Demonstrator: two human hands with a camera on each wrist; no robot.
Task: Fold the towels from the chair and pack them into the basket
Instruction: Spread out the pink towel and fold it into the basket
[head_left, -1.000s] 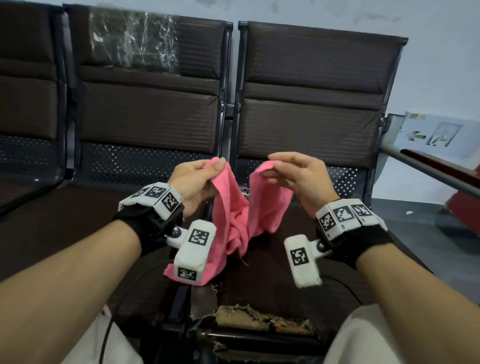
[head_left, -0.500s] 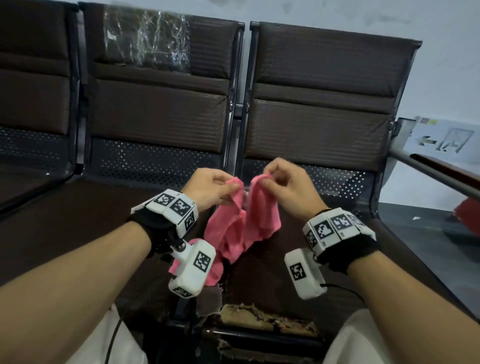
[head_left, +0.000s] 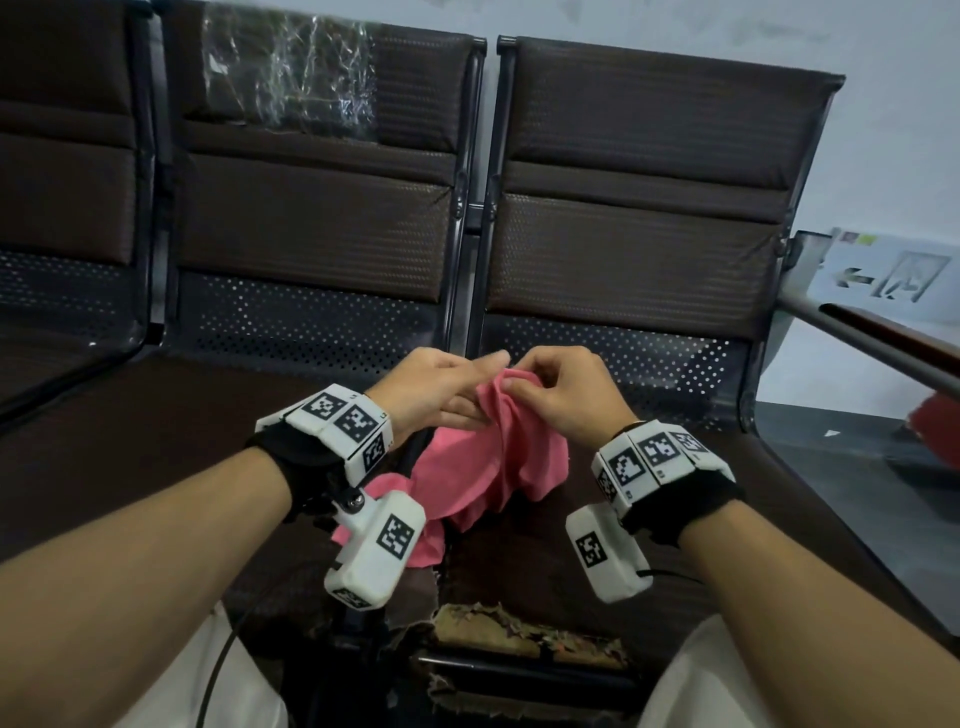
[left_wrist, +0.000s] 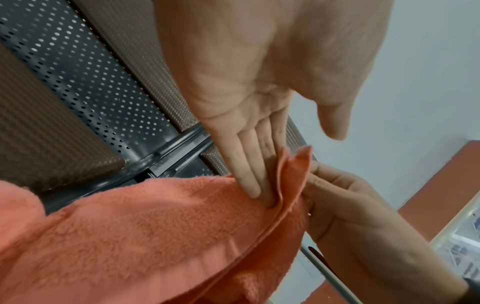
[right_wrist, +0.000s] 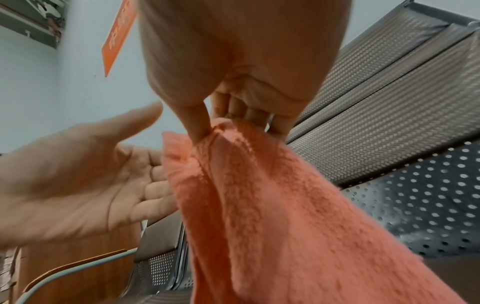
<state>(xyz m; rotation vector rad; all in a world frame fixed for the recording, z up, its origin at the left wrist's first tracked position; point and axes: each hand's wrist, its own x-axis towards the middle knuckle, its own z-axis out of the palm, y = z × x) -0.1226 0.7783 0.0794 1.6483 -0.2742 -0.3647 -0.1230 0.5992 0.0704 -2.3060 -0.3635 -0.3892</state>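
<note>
Seating fills the head view: a row of dark brown chairs (head_left: 623, 249) with padded backs, perforated metal behind the seats and dark frames between them; the chair in the middle (head_left: 322, 218) carries a patch of crinkled clear plastic wrap (head_left: 288, 67) on its backrest; the front edge of the right-hand seat is torn, with frayed padding (head_left: 524, 631) showing; a grey armrest (head_left: 872, 338) slants off at the right, with a pale wall behind.

The pink towel (head_left: 483, 462) hangs in the air over the gap between the two nearer seats, its top edges gathered together between the hands and its lower part drooping toward the seat; whether the bottom rests on the seat cannot be told.

The right hand (head_left: 563, 395) holds the towel's top, thumb and curled fingers (right_wrist: 197, 123) pinching the bunched edges; the layers fall away below it in soft folds.

The left hand (head_left: 436, 392) lies flat against the towel's side, fingers (left_wrist: 249, 174) straight and together and pressing into the fold, thumb stretched away and clear of the cloth; it grips nothing.

Both wrists wear black bands with white marker blocks (head_left: 343, 421); a white camera unit (head_left: 376, 551) hangs under the left one.
</note>
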